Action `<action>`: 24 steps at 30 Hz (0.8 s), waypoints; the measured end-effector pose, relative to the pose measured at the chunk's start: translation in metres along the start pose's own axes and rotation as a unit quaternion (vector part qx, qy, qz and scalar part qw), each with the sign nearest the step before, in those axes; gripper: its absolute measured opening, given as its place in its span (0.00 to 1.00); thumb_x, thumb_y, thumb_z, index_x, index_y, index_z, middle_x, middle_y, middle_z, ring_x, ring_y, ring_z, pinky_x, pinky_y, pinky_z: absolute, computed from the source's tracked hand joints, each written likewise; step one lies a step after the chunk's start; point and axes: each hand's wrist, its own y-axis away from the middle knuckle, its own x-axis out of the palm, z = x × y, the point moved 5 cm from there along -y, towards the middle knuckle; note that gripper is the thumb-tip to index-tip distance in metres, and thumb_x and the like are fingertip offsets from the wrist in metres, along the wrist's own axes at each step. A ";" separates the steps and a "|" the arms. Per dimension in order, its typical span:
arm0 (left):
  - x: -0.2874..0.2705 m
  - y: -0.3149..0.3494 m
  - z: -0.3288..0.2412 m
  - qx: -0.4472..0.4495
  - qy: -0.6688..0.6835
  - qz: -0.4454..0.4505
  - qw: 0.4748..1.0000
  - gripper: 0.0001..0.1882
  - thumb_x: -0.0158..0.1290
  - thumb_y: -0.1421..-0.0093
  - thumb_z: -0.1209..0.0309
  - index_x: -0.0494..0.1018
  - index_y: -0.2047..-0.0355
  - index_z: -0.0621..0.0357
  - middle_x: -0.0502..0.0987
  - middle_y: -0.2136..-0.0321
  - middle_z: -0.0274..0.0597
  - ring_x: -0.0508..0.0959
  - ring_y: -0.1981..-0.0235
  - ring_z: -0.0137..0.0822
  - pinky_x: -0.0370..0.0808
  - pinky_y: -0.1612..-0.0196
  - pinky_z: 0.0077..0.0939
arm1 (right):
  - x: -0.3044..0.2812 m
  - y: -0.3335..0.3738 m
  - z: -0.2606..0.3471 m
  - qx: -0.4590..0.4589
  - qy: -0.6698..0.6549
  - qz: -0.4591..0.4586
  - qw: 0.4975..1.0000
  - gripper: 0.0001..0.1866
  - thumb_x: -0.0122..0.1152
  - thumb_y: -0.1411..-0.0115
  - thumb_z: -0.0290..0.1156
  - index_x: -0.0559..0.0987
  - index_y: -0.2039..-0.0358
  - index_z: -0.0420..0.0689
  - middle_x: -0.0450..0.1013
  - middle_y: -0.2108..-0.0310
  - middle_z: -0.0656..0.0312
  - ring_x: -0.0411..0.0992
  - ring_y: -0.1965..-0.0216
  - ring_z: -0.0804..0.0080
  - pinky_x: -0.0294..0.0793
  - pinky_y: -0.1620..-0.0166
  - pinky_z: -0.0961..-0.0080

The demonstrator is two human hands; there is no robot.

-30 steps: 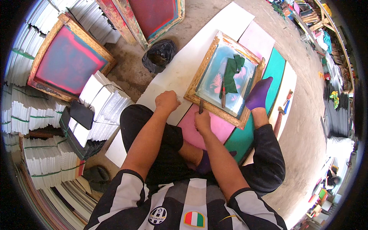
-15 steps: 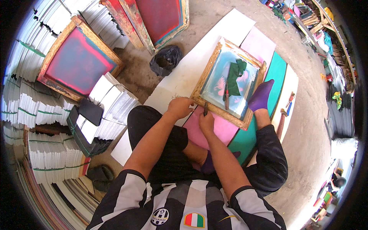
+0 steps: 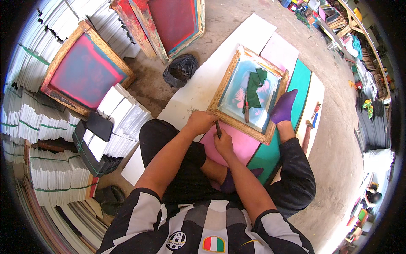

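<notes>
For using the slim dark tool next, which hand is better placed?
Probably the right hand: it holds the tool near the rectangular, tan wooden frame. The left hand is beside the tool's far end, contact unclear.

On the chest of the black-and-white striped jersey (image 3: 218, 210), a round black-and-white crest (image 3: 176, 240) at left carries small lettering along its edge; beside it are a shield patch (image 3: 214, 244) striped green, white and red, and a curved yellow mark (image 3: 249, 242).
</notes>
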 end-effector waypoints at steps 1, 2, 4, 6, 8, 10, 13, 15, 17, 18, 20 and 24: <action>0.002 -0.002 0.002 0.002 -0.014 0.000 1.000 0.12 0.55 0.41 0.62 0.80 0.57 0.39 0.82 0.64 0.41 0.82 0.66 0.49 0.79 0.64 0.47 | 0.001 0.000 -0.002 -0.007 0.006 0.011 1.000 0.13 0.58 0.39 0.35 0.76 0.62 0.37 0.75 0.73 0.41 0.77 0.68 0.43 0.74 0.64 0.55; 0.004 -0.003 0.003 0.004 -0.028 0.001 1.000 0.12 0.55 0.41 0.62 0.80 0.57 0.39 0.82 0.65 0.41 0.83 0.67 0.49 0.79 0.65 0.47 | 0.001 -0.001 -0.003 -0.014 0.012 0.022 1.000 0.12 0.58 0.39 0.34 0.76 0.61 0.38 0.76 0.74 0.43 0.77 0.70 0.47 0.75 0.65 0.58; 0.005 -0.003 0.007 -0.005 -0.037 0.015 0.999 0.11 0.54 0.40 0.62 0.81 0.58 0.40 0.82 0.66 0.41 0.83 0.66 0.49 0.79 0.64 0.47 | -0.001 -0.002 0.001 0.023 -0.021 0.085 0.996 0.13 0.58 0.39 0.33 0.76 0.57 0.39 0.76 0.74 0.47 0.78 0.71 0.54 0.76 0.66 0.62; 0.007 -0.001 0.012 -0.014 -0.035 0.021 0.999 0.10 0.54 0.40 0.62 0.81 0.59 0.41 0.82 0.66 0.42 0.83 0.66 0.48 0.79 0.64 0.47 | -0.008 0.000 0.014 0.108 -0.098 0.187 0.971 0.15 0.57 0.38 0.32 0.75 0.53 0.40 0.77 0.73 0.52 0.78 0.72 0.62 0.77 0.68 0.66; 0.008 -0.001 0.016 -0.018 -0.022 0.018 0.999 0.09 0.54 0.40 0.62 0.82 0.62 0.43 0.82 0.66 0.43 0.83 0.65 0.48 0.79 0.63 0.46 | -0.008 -0.001 0.011 0.118 -0.171 0.252 0.945 0.17 0.57 0.38 0.31 0.73 0.50 0.39 0.76 0.69 0.54 0.78 0.72 0.66 0.78 0.69 0.69; 0.006 -0.003 0.019 -0.068 -0.043 0.046 0.996 0.09 0.54 0.40 0.64 0.83 0.64 0.46 0.83 0.65 0.46 0.83 0.65 0.49 0.79 0.63 0.46 | -0.013 -0.004 0.010 0.139 -0.219 0.274 0.926 0.17 0.58 0.38 0.31 0.72 0.50 0.39 0.76 0.70 0.55 0.77 0.73 0.67 0.77 0.70 0.70; 0.002 0.001 0.035 -0.172 -0.063 0.063 0.981 0.09 0.53 0.41 0.67 0.83 0.66 0.53 0.83 0.65 0.50 0.83 0.64 0.50 0.80 0.62 0.46 | -0.021 -0.010 0.004 0.188 -0.256 0.251 0.914 0.15 0.57 0.38 0.30 0.71 0.54 0.37 0.75 0.74 0.55 0.76 0.76 0.65 0.74 0.73 0.68; -0.001 0.008 0.049 -0.238 -0.061 0.058 0.968 0.10 0.53 0.42 0.69 0.82 0.66 0.57 0.83 0.65 0.52 0.84 0.63 0.51 0.80 0.61 0.46 | -0.029 -0.020 -0.004 0.224 -0.277 0.234 0.904 0.14 0.56 0.37 0.30 0.70 0.54 0.35 0.74 0.74 0.54 0.76 0.76 0.64 0.74 0.74 0.67; -0.003 0.014 0.059 -0.292 -0.045 0.044 0.954 0.10 0.52 0.43 0.71 0.82 0.65 0.59 0.83 0.65 0.53 0.84 0.62 0.52 0.80 0.60 0.46 | -0.032 -0.027 -0.011 0.229 -0.259 0.275 0.897 0.20 0.54 0.34 0.33 0.65 0.46 0.36 0.74 0.67 0.50 0.78 0.72 0.62 0.79 0.70 0.67; -0.003 0.015 0.061 -0.300 -0.044 0.047 0.952 0.10 0.52 0.43 0.71 0.82 0.65 0.59 0.83 0.64 0.53 0.84 0.62 0.52 0.80 0.60 0.45 | -0.037 -0.027 -0.007 0.235 -0.254 0.276 0.896 0.19 0.54 0.33 0.34 0.66 0.47 0.36 0.74 0.67 0.49 0.78 0.72 0.62 0.79 0.70 0.68; -0.001 0.016 0.064 -0.316 -0.042 0.052 0.946 0.11 0.52 0.43 0.71 0.82 0.64 0.59 0.83 0.63 0.53 0.84 0.61 0.51 0.81 0.60 0.45 | -0.038 -0.028 -0.005 0.246 -0.249 0.278 0.895 0.18 0.54 0.33 0.34 0.66 0.49 0.36 0.74 0.67 0.49 0.78 0.73 0.62 0.79 0.70 0.68; 0.004 0.014 0.067 -0.321 -0.033 0.058 0.945 0.11 0.54 0.44 0.70 0.81 0.63 0.58 0.83 0.63 0.52 0.84 0.60 0.51 0.81 0.59 0.44 | -0.039 -0.034 -0.007 0.248 -0.234 0.278 0.898 0.17 0.54 0.34 0.35 0.67 0.52 0.35 0.75 0.68 0.49 0.78 0.74 0.62 0.79 0.71 0.67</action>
